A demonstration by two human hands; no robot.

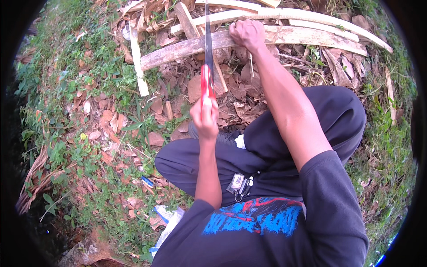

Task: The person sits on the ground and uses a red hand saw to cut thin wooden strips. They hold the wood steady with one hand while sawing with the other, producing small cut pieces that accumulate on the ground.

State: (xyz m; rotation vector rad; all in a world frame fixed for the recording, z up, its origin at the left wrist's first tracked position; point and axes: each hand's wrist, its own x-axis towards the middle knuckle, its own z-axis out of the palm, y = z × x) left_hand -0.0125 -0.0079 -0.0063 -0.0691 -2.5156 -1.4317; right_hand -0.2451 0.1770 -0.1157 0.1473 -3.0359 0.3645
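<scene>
My left hand (205,118) is wrapped round the red handle of a hand saw (206,80). The saw's thin dark blade points away from me and crosses over a long, weathered wooden plank (173,53). Whether its teeth have cut into the wood cannot be made out. To the right of the blade, my right hand (248,35) is closed on the plank, with the fingers curled over its far edge. Under the plank, a second wooden piece (187,21) lies crosswise and slants toward me.
Several pale wood strips (307,15) lie beyond the plank. A narrow light stick (136,58) sits at its left end. A wooden-handled knife (168,107) rests among dry leaves. A blue object (147,181) and a white-and-blue bag (171,227) lie left of my crossed legs.
</scene>
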